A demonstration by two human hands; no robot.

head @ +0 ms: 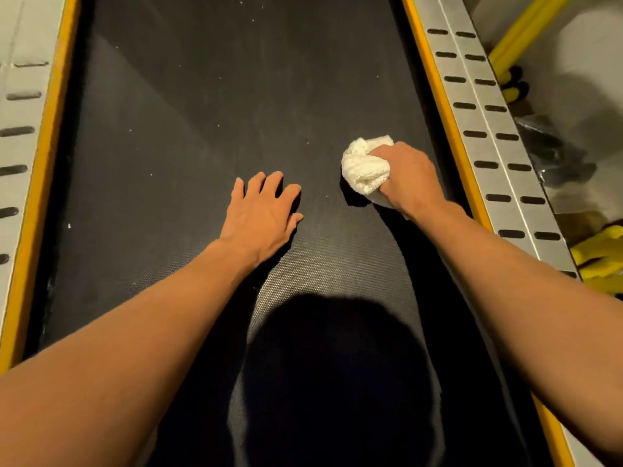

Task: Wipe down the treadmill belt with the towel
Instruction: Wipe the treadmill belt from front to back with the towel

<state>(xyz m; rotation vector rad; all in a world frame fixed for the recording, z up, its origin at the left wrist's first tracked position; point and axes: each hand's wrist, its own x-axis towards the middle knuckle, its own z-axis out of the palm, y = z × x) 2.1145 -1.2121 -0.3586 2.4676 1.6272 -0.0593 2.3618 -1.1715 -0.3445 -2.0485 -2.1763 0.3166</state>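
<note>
The black treadmill belt [188, 136] fills the middle of the view, dotted with small white specks and dusty streaks. A bunched white towel [362, 166] lies on the belt's right half. My right hand [406, 178] grips the towel from its right side and holds it down against the belt. My left hand [261, 214] rests flat on the belt's centre with fingers spread, well left of the towel and holding nothing.
Yellow strips [441, 106] edge the belt on both sides. Beyond them run silver side rails with dark slots, the right rail [485, 129] and the left rail [20, 136]. Yellow frame tubes [526, 32] and dark clutter lie past the right rail. A head shadow falls on the near belt.
</note>
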